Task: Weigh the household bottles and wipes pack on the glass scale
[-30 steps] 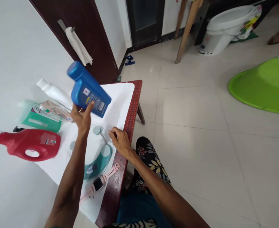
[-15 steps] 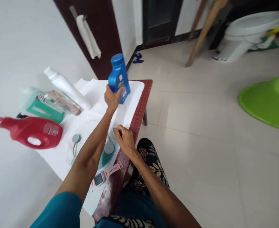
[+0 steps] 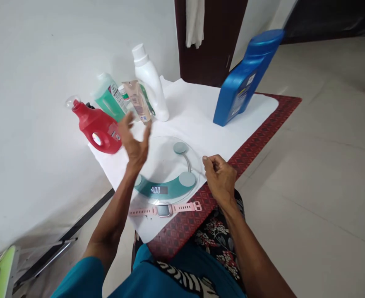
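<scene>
My left hand (image 3: 135, 142) is open, fingers spread, in front of the brown squeeze tube (image 3: 138, 101) and the red jug (image 3: 99, 129). It holds nothing. My right hand (image 3: 220, 176) is loosely closed beside the right rim of a round glass scale (image 3: 157, 155), and nothing shows in its fingers. Zeros are lit on the scale's display. A pink-strapped watch (image 3: 164, 210) lies along the scale's near side. Apart from both hands, the blue bottle (image 3: 241, 85) stands on the white sheet at the far right.
Against the wall stand a white bottle (image 3: 151, 85), a green-liquid bottle (image 3: 110, 99) and a small clear bottle (image 3: 125, 97). White sheeting (image 3: 195, 107) covers much of the red patterned table (image 3: 257, 138). A white cloth (image 3: 195, 22) hangs by the dark door (image 3: 215, 45).
My left hand has let go of the blue bottle, leaving it on the table, and has moved left toward the other bottles. The view has swung left; my right hand remains near the scale.
</scene>
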Motion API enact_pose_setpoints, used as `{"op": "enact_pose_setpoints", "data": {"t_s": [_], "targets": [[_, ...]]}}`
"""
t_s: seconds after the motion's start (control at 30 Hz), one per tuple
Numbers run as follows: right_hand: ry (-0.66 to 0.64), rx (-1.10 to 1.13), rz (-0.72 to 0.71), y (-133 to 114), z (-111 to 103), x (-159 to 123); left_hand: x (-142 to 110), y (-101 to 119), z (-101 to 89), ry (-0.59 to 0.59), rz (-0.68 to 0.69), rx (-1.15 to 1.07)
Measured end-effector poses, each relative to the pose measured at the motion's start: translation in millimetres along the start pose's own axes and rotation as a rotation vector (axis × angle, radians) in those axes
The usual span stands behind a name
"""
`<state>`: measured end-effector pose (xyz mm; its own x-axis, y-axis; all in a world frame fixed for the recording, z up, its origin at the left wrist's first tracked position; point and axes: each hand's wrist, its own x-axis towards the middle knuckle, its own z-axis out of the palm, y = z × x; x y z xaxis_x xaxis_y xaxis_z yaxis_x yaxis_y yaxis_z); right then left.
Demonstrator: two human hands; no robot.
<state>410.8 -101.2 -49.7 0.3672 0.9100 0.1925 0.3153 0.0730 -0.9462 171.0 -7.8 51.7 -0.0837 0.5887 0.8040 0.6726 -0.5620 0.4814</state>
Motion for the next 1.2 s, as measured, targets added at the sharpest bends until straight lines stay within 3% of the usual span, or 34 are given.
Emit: {"op": "enact_pose_setpoints", "data": {"t_s": [0.1,0.13,0.2,0.3,0.37,0.47,0.67,0.87,1.07,1.2], "targets": [[-0.013,-0.011,0.007,1.8,1.9,-0.4,10.5,-44.1,-78.3,0.366,0.01,0.288],[-0.013,-0.019,0.009,3.1,2.8,-0.5,13.4,-61.3,-96.4,0.429,-0.024,0.355],[-0.006,-0.041,0.007,6.1,4.7,-0.7,18.2,-95.0,-120.2,0.439,-0.238,0.374],[0.003,-0.069,0.002,9.9,7.1,-0.6,25.8,-133.9,-130.0,0.291,-0.532,0.227],[0.005,-0.073,0.003,10.7,8.3,-0.2,33.2,-148.0,-125.9,0.219,-0.609,0.096],[0.015,-0.092,0.001,8.7,9.9,1.0,44.8,-153.3,-115.0,0.223,-0.664,-0.041],[0.055,-0.12,0.004,1.7,12.8,4.5,39.3,-134.6,-102.8,0.4,-0.661,-0.075],[0.051,-0.098,0.012,0.3,13.2,4.9,7.5,-94.5,-129.1,0.564,-0.553,-0.092],[0.051,-0.099,-0.015,3.3,14.8,4.6,-10.9,-22.8,-164.7,0.515,-0.457,-0.134],[0.055,-0.099,-0.023,3.1,15.4,4.9,-13.6,6.4,-160.8,0.411,-0.466,-0.228]]}}
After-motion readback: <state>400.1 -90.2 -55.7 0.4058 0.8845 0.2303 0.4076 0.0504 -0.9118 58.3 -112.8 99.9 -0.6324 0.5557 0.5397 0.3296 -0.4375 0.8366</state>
